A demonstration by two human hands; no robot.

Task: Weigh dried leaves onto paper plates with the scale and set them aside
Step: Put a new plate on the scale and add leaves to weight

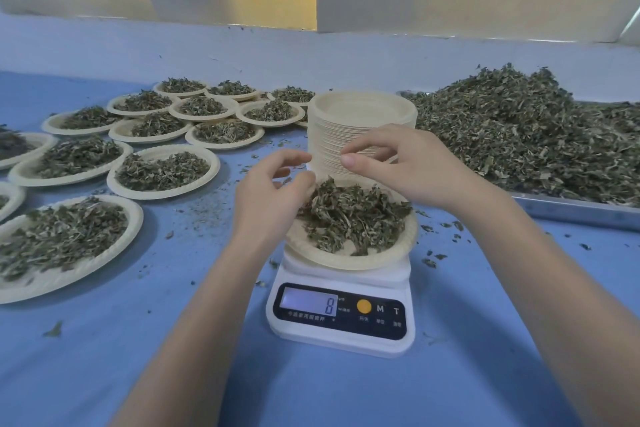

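Observation:
A white digital scale (pixel 341 315) sits in the centre of the blue table, its display reading 8. On it rests a paper plate (pixel 349 258) heaped with dried green leaves (pixel 353 217). My left hand (pixel 273 191) hovers over the plate's left rim, fingers curled and slightly apart, touching the leaf pile. My right hand (pixel 405 166) hangs above the plate's far side, in front of the plate stack, thumb and forefinger close together; whether they pinch any leaf is unclear.
A tall stack of empty paper plates (pixel 360 121) stands just behind the scale. Several filled plates (pixel 162 172) cover the table's left. A metal tray (pixel 575 210) heaped with loose dried leaves (pixel 519 135) lies at right. Leaf crumbs scatter around the scale.

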